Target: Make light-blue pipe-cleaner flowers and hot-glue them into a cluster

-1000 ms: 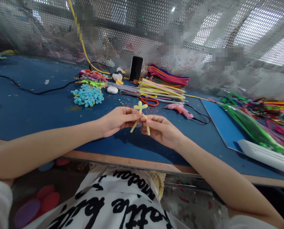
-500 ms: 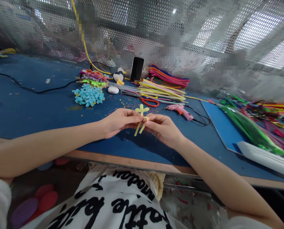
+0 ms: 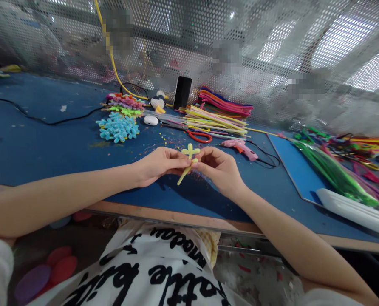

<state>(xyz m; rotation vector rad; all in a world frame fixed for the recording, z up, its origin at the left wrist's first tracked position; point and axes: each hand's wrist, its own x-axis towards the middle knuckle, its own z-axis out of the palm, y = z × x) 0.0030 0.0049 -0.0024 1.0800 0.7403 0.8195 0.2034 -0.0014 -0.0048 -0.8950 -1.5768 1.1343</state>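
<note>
Between my two hands is a pale yellow pipe cleaner (image 3: pixel 190 150), bent into several petal-like loops at its top. One straight end slants down below my fingers toward the table's front edge. My left hand (image 3: pixel 164 165) pinches it from the left between thumb and fingertips. From the right, my right hand (image 3: pixel 219 169) pinches a short bent part of it close to my left thumb. My fingers partly hide where the loops meet the stem.
Behind my hands lie red-handled scissors (image 3: pixel 199 136), a pink glue gun (image 3: pixel 241 148) and yellow pipe cleaners (image 3: pixel 215 120). Blue pipe-cleaner flowers (image 3: pixel 117 127) are piled at left. A phone (image 3: pixel 182 92) leans against the mesh. A green bundle (image 3: pixel 336 172) lies at right.
Both hands have lowered the loops slightly. The second straight end that hung down beside the stem is now bent up short at my right fingertips.
</note>
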